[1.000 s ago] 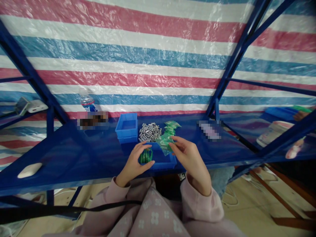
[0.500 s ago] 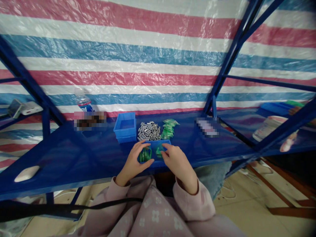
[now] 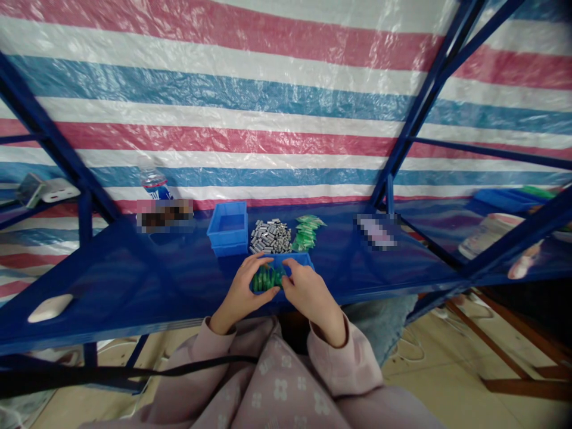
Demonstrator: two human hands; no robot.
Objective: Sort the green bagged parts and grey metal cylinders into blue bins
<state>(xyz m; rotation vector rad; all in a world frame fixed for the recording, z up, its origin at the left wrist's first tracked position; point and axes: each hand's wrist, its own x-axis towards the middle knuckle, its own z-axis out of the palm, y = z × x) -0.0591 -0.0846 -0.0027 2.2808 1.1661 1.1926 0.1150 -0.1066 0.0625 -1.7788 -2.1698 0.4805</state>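
Small green packets (image 3: pixel 264 279) stand in a row inside a blue bin (image 3: pixel 304 258) at the table's front edge. My left hand (image 3: pixel 243 290) curves around this row, its thumb and fingers wide apart at the two ends; whether they press on the packets is unclear. My right hand (image 3: pixel 309 292) is at the row's right end, fingers drawn together at a green packet, partly hidden by the hand. Behind the bin lie a pile of small silver metal cylinders (image 3: pixel 270 235) and a heap of green packets (image 3: pixel 307 232).
A second blue bin (image 3: pixel 229 221) stands behind left on the blue table (image 3: pixel 179 286). A bottle (image 3: pixel 155 183), a white mouse-like object (image 3: pixel 50 308) and a blurred phone-like object (image 3: pixel 376 231) are farther out. Blue frame posts (image 3: pixel 409 131) rise behind. A person's hand (image 3: pixel 524 262) shows at far right.
My right hand has moved left with the green packet, bringing it up against the row. My left hand keeps its curved pose, and the view has shifted slightly.
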